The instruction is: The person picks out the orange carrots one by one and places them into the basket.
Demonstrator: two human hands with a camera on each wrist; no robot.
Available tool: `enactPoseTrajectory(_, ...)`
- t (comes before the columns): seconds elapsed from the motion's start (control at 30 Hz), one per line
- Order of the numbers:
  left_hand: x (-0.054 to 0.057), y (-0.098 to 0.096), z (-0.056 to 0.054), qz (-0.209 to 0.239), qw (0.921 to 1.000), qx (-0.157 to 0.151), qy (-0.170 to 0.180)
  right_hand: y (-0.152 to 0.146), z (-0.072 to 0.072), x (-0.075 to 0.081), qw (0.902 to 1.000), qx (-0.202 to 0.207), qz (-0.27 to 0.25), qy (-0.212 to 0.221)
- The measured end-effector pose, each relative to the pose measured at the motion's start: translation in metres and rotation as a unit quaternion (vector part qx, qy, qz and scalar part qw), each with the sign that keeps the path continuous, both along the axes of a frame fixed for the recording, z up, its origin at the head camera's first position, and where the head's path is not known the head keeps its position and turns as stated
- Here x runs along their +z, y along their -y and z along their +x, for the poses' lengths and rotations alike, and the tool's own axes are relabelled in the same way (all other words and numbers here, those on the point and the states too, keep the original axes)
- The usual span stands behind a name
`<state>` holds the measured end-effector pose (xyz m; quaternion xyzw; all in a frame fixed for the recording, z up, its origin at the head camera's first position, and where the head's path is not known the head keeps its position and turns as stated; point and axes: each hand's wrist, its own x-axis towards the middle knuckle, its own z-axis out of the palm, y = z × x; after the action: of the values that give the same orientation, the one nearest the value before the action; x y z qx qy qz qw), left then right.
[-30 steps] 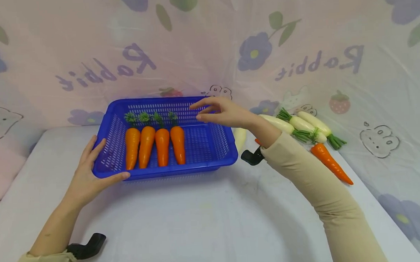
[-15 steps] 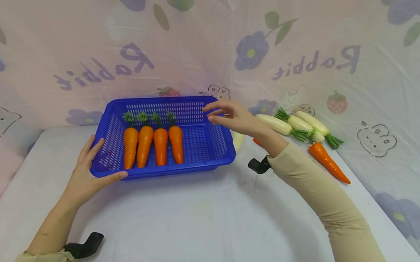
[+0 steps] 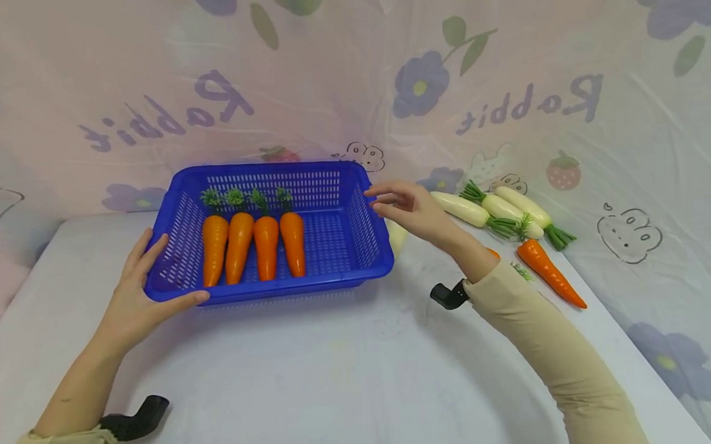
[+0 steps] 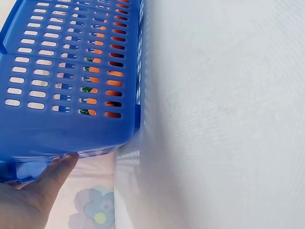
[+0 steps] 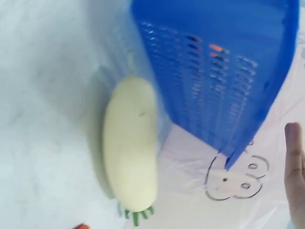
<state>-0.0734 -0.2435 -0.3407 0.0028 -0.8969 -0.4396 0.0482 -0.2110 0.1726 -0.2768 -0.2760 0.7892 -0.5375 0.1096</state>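
Note:
A blue slotted basket (image 3: 301, 284) stands on the white table, with several orange carrots (image 3: 266, 248) side by side in its left part, green tops to the back. My left hand (image 3: 131, 302) spans its front left corner: the straight thumb lies along the front rim, the straight fingers against the left side. In the left wrist view, fingertips touch the basket wall (image 4: 71, 129). My right hand (image 3: 416, 210) is by the right rim, fingers loosely bent, nothing in them. Beside the basket's right wall lies a white radish (image 5: 131, 148), mostly hidden by basket and hand in the head view.
Several white radishes (image 3: 511, 213) with green stems lie at the back right of the table. In front of them is a carrot (image 3: 551, 274); another carrot (image 3: 494, 252) is mostly hidden behind my right sleeve. A printed curtain (image 3: 327, 86) hangs behind the table.
My right hand has moved right, from over the inside of the basket to its right rim. My left hand keeps its place at the corner. The head view has shifted slightly.

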Motion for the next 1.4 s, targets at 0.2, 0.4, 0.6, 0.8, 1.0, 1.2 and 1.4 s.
enactPoseTrajectory(0.2, 0.000, 0.000, 0.000, 0.001, 1.0000, 0.000, 0.001, -0.014, 0.002, -0.012, 0.9990, -0.034, -0.009, -0.028)
enactPoseTrajectory(0.4, 0.000, 0.000, -0.002, 0.001, 1.0000, -0.002, -0.001, -0.030, 0.005, -0.028, 0.9956, -0.079, -0.022, -0.046)
enactPoseTrajectory(0.6, -0.001, 0.001, -0.002, 0.003, 1.0000, -0.004, -0.001, -0.047, 0.009, -0.045, 0.9911, -0.123, -0.002, -0.051)
enactPoseTrajectory(0.8, -0.001, 0.000, -0.002, -0.001, 1.0000, -0.001, 0.003, -0.061, 0.015, -0.059, 0.9877, -0.148, 0.019, -0.047)
enactPoseTrajectory(1.0, -0.001, 0.000, -0.002, -0.001, 1.0000, -0.003, 0.002, -0.071, 0.019, -0.070, 0.9868, -0.154, 0.028, -0.042)
enactPoseTrajectory(1.2, -0.001, 0.001, -0.002, -0.001, 1.0000, -0.002, 0.003, -0.080, 0.022, -0.081, 0.9860, -0.157, 0.043, -0.036)
enactPoseTrajectory(1.4, -0.001, 0.000, -0.001, -0.002, 1.0000, -0.001, 0.004, -0.092, 0.028, -0.086, 0.9832, -0.171, 0.058, -0.025)
